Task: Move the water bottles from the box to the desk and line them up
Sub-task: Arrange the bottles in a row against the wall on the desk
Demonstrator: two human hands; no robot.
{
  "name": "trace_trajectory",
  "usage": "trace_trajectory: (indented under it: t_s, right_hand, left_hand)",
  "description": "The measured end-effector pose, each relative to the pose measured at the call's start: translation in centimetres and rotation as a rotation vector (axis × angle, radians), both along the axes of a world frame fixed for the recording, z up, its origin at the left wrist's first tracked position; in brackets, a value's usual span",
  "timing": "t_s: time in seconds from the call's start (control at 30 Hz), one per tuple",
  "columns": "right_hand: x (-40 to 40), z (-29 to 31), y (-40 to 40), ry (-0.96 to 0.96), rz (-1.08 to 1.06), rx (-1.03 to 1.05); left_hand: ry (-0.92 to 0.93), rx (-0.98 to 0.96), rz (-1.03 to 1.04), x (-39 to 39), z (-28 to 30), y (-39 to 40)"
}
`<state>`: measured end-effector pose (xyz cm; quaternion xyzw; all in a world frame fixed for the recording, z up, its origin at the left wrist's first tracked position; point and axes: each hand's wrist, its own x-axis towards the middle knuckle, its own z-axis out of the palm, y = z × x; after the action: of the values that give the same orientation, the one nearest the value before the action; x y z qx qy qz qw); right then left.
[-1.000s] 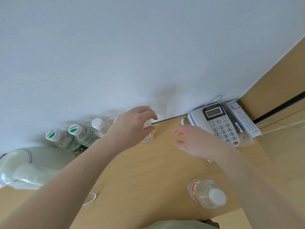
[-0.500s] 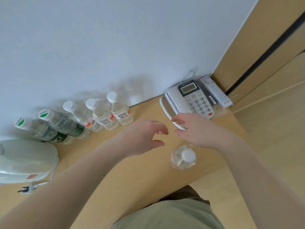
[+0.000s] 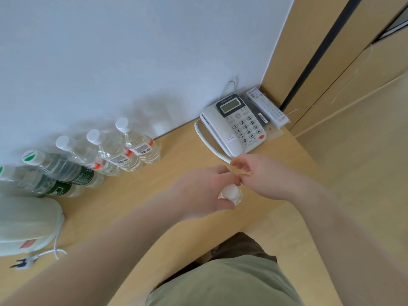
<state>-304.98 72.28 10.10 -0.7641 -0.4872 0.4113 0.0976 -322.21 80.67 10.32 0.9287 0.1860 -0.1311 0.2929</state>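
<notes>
We look down on the wooden desk (image 3: 176,217), which fills the middle of our view from 9 o'clock across to 3 o'clock, with a white wall behind it at 12 o'clock. At 8 o'clock on the desk sits a white appliance (image 3: 24,226), its cord and plug (image 3: 21,263) trailing toward us. Along the wall, at about 10 o'clock, five water bottles stand in a row, each just beside the next: two green-labelled bottles (image 3: 55,173) at the left end and three red-labelled bottles (image 3: 117,153) to their right, the rightmost (image 3: 141,144) nearest the middle. At 1 o'clock a white desk telephone (image 3: 234,125) lies against the wall, with a white remote control (image 3: 267,108) just beside it on its right. Near the centre, close to the desk's front edge, our left hand (image 3: 203,192) curls around the neck of a sixth water bottle (image 3: 230,194), thumb below and fingers above, so that only its white cap and a little of the clear shoulder show. Our right hand (image 3: 262,177) is just at 3 o'clock of it, fingers loosely bent and holding nothing, its thumb touching the left hand's fingertips above the cap.
</notes>
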Motion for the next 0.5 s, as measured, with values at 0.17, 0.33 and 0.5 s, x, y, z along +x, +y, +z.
trace_trajectory:
  t_s: [0.17, 0.33, 0.5]
  right_hand:
    - [0.2, -0.7, 0.0, -0.013, 0.001, -0.006]
    - [0.0, -0.8, 1.1, -0.019, 0.032, -0.006]
    - [-0.1, -0.8, 2.8, -0.008, 0.057, -0.004]
  left_hand:
    - [0.027, 0.037, -0.031, 0.3, 0.2, 0.5]
    - [0.044, 0.056, -0.049, 0.3, 0.7, 1.6]
    - [0.078, 0.039, -0.054, -0.2, 1.0, 2.8]
